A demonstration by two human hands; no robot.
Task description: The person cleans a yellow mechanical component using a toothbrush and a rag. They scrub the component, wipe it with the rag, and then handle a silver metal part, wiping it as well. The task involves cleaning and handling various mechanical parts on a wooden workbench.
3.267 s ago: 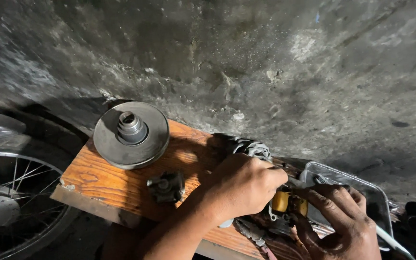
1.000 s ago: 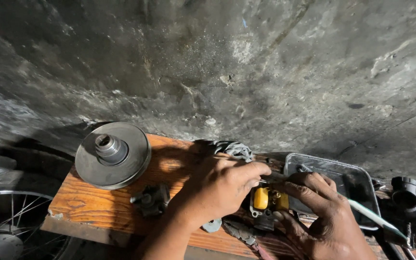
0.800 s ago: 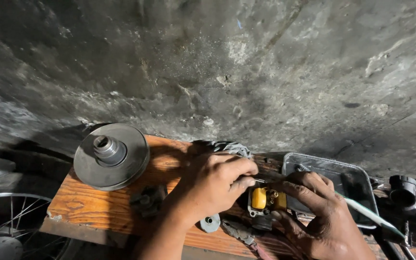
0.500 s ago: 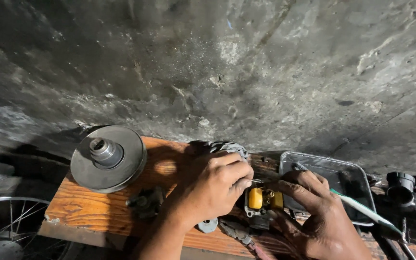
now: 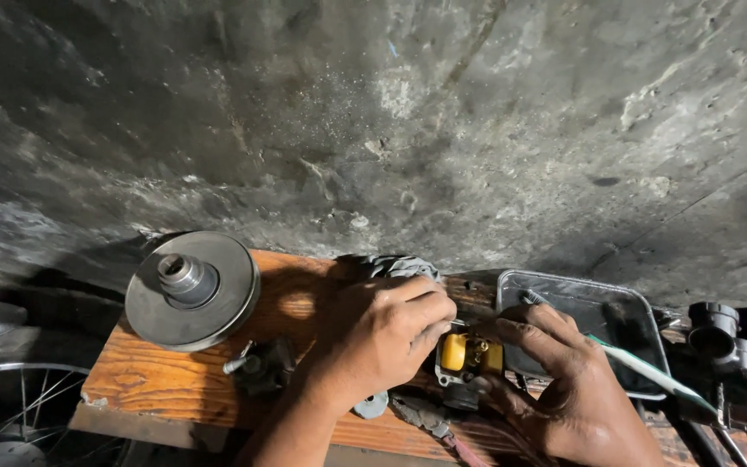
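Your left hand (image 5: pixel 382 333) is curled into a loose fist over the middle of the wooden board (image 5: pixel 157 367), its fingertips pinched narrow at the left edge of the small metal part with yellow floats (image 5: pixel 464 356); something thin and pale shows between those fingertips, but you cannot tell what it is. Your right hand (image 5: pixel 564 389) comes in from the near right with its fingers spread around the right side of that same part, thumb low and forefinger laid across its far edge, so the part sits clasped between your two hands just above the board, near its right end.

To the left on the board, a grey metal pulley disc (image 5: pixel 192 290) with a raised hub lies flat at the far left corner. Nearer you, a small dark fitting (image 5: pixel 261 365) sits between the disc and your left wrist. A small round washer-like piece (image 5: pixel 372 404) lies at the near edge, just beside your left forearm, with a dirty rag (image 5: pixel 430 419) to its right. A crumpled grey cloth (image 5: pixel 395 266) shows just beyond your left knuckles.

To the right of the part lies a shallow metal tray (image 5: pixel 641 324), and a green-and-white stick (image 5: pixel 646 370) slants across its near corner. Far right stands a dark carburettor body (image 5: pixel 724 346). A spoked wheel (image 5: pixel 10 406) shows at the near left, below the board
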